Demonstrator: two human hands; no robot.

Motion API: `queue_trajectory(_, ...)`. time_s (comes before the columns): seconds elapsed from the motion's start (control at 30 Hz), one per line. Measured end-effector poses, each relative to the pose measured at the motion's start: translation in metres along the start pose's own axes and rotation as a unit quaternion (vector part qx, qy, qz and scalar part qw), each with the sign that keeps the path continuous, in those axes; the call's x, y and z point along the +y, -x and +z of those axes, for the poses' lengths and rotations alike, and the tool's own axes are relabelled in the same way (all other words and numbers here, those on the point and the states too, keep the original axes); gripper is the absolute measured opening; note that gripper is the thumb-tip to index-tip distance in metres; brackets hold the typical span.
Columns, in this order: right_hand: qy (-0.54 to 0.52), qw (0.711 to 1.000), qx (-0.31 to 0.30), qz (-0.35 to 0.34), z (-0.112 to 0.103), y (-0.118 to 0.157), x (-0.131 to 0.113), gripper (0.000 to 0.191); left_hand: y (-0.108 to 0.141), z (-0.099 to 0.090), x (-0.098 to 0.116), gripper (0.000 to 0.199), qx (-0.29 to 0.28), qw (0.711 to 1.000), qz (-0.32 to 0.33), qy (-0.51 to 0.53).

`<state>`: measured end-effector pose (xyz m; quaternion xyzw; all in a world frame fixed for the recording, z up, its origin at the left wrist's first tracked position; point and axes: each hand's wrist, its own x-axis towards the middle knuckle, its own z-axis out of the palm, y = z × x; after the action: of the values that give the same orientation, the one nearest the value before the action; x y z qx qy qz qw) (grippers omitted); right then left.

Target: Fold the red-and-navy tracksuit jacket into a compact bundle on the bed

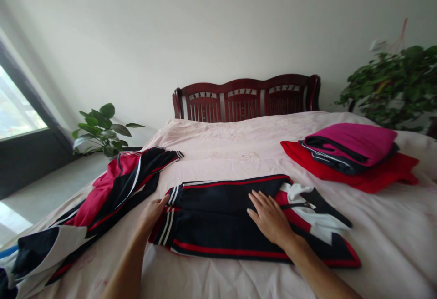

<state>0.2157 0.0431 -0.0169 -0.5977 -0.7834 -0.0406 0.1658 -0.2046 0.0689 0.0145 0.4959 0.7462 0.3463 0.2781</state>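
Head camera: a folded navy track jacket [218,230] lies mid-bed, right hand [269,217] flat on it with fingers spread, left hand [152,212] fingers together at its edge; hard pressing could rumple the layers against the crumpled bedsheet [385,244].

We are facing a pale wall [205,30] far beyond our right grip [269,217], where a dark red wooden headboard [246,101] is standing at the head of a bed [218,139] with a pale pink cover. Left of our left grip [152,212], daylight is coming through a dark-framed window [17,103] onto a grey floor [51,180], and a leafy plant [102,130] is standing beside the bed. Well right of our right grip, a bushier plant [396,85] is spreading in front of the wall.
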Motion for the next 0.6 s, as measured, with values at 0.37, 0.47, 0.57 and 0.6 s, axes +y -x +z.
queue_trajectory(0.37, 0.001, 1.0, -0.004, 0.0, -0.002, 0.0, -0.001, 0.054, 0.007, 0.006, 0.003, 0.062, -0.068, 0.988, 0.007, 0.142)
queue_trajectory(0.47, -0.001, 1.0, -0.003, -0.001, -0.001, 0.0, -0.001, 0.054, 0.005, 0.001, -0.004, 0.046, -0.117, 0.964, -0.043, 0.233)
queue_trajectory(0.57, -0.003, 1.0, -0.005, -0.001, -0.001, -0.001, -0.001, 0.053, 0.003, -0.004, -0.009, 0.037, -0.157, 0.958, -0.058, 0.232)
queue_trajectory(0.6, -0.003, 1.0, -0.006, 0.0, -0.002, -0.001, -0.001, 0.053, 0.003, -0.005, -0.01, 0.037, -0.173, 0.957, -0.054, 0.226)
